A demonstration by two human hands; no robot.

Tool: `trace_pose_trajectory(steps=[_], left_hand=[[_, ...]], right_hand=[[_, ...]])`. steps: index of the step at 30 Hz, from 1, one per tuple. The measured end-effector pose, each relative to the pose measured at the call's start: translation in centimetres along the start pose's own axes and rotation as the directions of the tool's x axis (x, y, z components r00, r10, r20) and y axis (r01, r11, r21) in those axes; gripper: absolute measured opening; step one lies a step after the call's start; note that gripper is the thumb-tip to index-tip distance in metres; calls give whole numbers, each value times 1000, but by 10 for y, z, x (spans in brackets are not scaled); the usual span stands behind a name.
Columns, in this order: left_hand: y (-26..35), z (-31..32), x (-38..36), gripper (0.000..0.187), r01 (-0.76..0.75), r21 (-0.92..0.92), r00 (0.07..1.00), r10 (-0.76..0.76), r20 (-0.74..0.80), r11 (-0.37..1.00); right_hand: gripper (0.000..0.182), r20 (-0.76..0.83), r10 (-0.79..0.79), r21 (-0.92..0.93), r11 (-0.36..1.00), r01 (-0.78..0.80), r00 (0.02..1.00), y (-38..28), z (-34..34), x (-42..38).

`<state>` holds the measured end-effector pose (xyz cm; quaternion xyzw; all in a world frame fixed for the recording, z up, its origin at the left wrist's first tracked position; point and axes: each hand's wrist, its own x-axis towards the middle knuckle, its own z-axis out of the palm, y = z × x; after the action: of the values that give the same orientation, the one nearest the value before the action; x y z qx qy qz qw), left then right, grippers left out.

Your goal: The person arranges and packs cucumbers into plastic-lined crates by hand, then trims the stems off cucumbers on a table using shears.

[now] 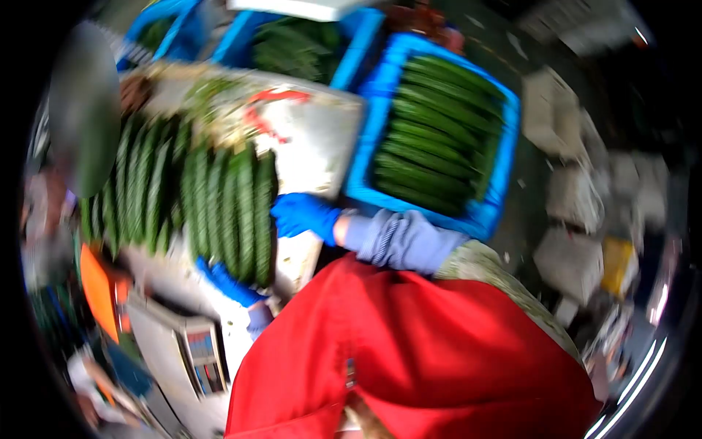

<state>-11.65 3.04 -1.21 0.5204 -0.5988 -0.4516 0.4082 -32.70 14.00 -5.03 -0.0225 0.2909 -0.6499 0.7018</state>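
A row of long green cucumbers (234, 212) lies side by side on the table (307, 139). My left hand (228, 284), in a blue glove, is at the near ends of this row, its fingers stretched out along them. Beside the row's right edge is my right hand (301, 216), also blue-gloved, with curled fingers against or close to the outermost cucumber. Whatever those fingers may hold is hidden. More cucumbers (139, 183) are lined up farther left. Motion blur softens both hands.
A blue crate (356, 172) packed with cucumbers stands right of the table. Another blue crate (238, 36) with greens is behind. Red scraps (281, 95) lie on the tabletop. A scale-like device (201, 358) and an orange object (99, 293) are at lower left; white boxes (567, 263) stand right.
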Motion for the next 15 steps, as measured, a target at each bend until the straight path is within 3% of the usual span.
trace_pose_trajectory(steps=[1, 2, 3, 4, 6, 7, 8, 9, 10, 11, 12, 13, 14, 15], left_hand=[[15, 5, -3, 48, 2, -148, 998, -12, -64, 989], [32, 5, -10, 50, -89, -146, 992, 75, -104, 985], [60, 11, -14, 51, -225, 116, 969, 235, -81, 967], [69, 24, -14, 51, -319, -11, 948, 319, 2, 948], [112, 64, -28, 49, -573, 45, 803, 548, 235, 819], [122, 87, -37, 46, -570, -95, 743, 561, 366, 816], [134, 111, -49, 43, -454, -164, 711, 467, 526, 876], [143, 140, -67, 41, -198, -223, 678, 297, 672, 955], [152, 167, -86, 41, -250, -66, 581, 204, 788, 966], [132, 210, -116, 42, 469, -245, 406, 39, 913, 848], [142, 237, -134, 43, 160, -180, 233, 141, 962, 970], [123, 272, -160, 44, 201, -218, 82, 206, 975, 955], [115, 304, -190, 42, 299, -89, -9, 96, 995, 950], [96, 337, -220, 43, 156, -102, -27, 107, 994, 983]], right_hand=[[19, -154, -190, -253, 956, 148, 970, -7, 15, -29], [16, -262, -283, -336, 923, 187, 923, -18, 23, -53], [15, -347, -404, -308, 901, 305, 846, -22, 15, -77], [14, -424, -509, -293, 860, 418, 749, -26, 4, -104], [18, -475, -770, -679, 628, 379, 425, -36, -32, -164], [27, -504, -846, -667, 511, 542, 176, -33, -56, -180], [33, -525, -845, -794, 530, 299, 101, -30, -81, -214], [37, -529, -848, -799, 488, 353, -24, -32, -87, -240], [38, -543, -835, -800, 482, 358, -89, -27, -103, -266], [33, -620, -779, -742, 544, 393, -93, -29, -99, -292], [29, -612, -771, -739, 478, 476, -175, -23, -107, -302], [27, -661, -735, -686, 511, 518, -150, -20, -106, -315], [25, -706, -698, -629, 542, 557, -119, -17, -102, -327], [25, -734, -673, -579, 552, 600, -90, -12, -99, -334]])
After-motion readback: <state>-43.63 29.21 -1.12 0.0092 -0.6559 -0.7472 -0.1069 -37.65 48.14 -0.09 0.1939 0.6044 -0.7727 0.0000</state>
